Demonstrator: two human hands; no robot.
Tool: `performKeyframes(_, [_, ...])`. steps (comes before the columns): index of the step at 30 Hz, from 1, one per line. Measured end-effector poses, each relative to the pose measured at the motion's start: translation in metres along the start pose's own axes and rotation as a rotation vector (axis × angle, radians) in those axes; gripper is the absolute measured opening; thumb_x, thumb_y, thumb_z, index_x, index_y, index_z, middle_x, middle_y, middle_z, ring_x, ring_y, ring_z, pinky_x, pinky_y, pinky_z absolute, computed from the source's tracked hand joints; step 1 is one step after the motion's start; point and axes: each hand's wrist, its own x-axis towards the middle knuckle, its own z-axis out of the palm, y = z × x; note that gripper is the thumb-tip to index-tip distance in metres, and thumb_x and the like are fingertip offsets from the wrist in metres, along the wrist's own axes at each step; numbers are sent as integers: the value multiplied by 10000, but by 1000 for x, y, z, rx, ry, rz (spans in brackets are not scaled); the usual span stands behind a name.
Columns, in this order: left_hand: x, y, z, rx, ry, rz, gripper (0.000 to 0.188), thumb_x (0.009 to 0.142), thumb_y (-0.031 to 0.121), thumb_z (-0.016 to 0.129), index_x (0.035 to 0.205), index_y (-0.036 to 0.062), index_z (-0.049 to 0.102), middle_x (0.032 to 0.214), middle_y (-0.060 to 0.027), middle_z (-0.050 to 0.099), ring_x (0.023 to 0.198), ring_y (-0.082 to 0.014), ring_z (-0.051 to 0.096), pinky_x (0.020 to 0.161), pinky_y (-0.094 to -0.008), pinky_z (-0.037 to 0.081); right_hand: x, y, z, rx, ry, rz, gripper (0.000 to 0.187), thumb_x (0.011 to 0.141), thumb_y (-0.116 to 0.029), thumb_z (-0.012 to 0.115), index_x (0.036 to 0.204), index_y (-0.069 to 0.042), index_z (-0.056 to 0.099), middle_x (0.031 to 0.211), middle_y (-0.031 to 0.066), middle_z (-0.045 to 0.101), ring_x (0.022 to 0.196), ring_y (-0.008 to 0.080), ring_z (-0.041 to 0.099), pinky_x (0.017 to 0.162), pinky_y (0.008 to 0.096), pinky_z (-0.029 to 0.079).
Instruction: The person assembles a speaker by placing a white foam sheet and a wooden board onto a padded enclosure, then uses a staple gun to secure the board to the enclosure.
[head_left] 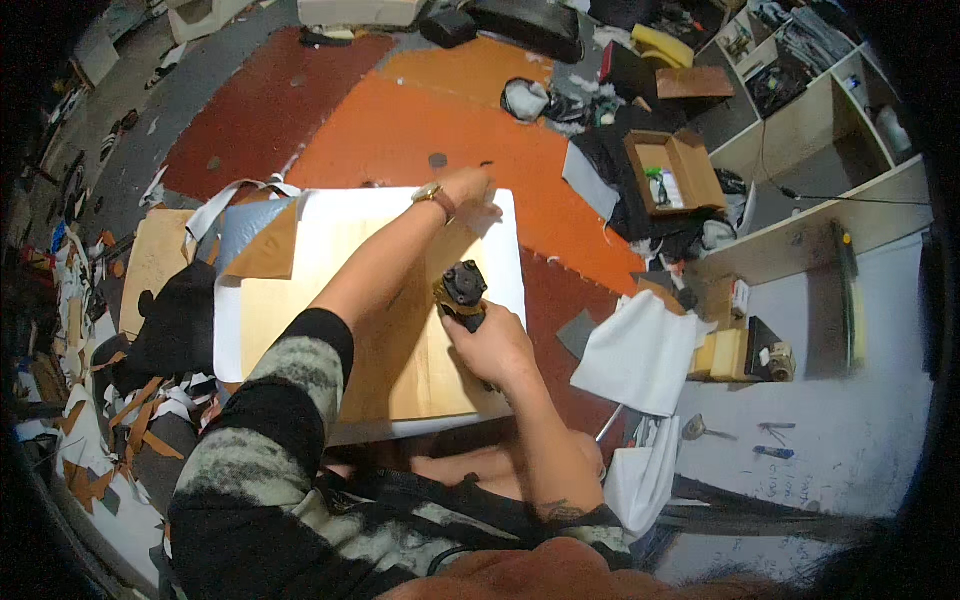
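Clearly, from the head view, we sit over a pale wooden board (400, 340) that lies on a white sheet (505, 250) spread across the orange floor mat (440, 130). Our right hand (492, 345) is closed around a small black power tool (463, 290), gripping it low on its body while its head stands clear above our fingers, over the board's right part. Our left hand (472, 190), a watch at the wrist, presses down on the far edge of the board, fingers curled on it; whether it pinches the sheet too we cannot tell.

We judge the tool compact, rigid and fairly heavy for its size, best held round the body as now. The board looks stiff and light, apt to slide on the smooth sheet, so it wants holding at an edge. The tool's long axis runs from our palm away from us, tipped slightly left; the board's runs near to far.

An open cardboard box (672, 170) sits well apart on the right.
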Motion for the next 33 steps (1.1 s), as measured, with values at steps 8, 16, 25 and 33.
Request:
performKeyframes(8, [-9, 2, 4, -5, 305, 108, 591, 859, 352, 809, 1342, 45, 660, 1246, -218, 711, 1159, -358, 691, 985, -430, 549, 8, 14, 3, 43, -4, 8, 440, 897, -411, 720, 1154, -54, 740, 1089, 254, 740, 1075, 423, 699, 960, 475, 548])
performKeyframes(16, [-327, 43, 69, -125, 607, -109, 438, 942, 388, 713, 1238, 66, 701, 1367, -167, 644, 1267, -382, 596, 1046, -490, 489, 27, 29, 10, 78, -8, -107, 508, 853, -437, 742, 1152, -26, 750, 1140, 253, 736, 1101, 393, 708, 963, 452, 555])
performKeyframes(25, [-399, -4, 107, 485, 413, 97, 728, 869, 659, 625, 1490, 290, 532, 1625, -65, 421, 1498, -391, 359, 1133, -722, 303, 4, 42, 6, -123, 97, -238, 528, 822, -439, 766, 1237, -112, 741, 1112, 221, 749, 1042, 363, 731, 917, 455, 568])
performKeyframes(33, [-406, 24, 93, 231, 663, 11, 215, 868, 181, 670, 1047, 63, 669, 1052, -175, 626, 1076, -373, 604, 898, -504, 507, -20, 51, 22, -583, 452, -443, 639, 848, -431, 807, 1415, -208, 618, 991, 199, 754, 966, 371, 731, 834, 510, 566])
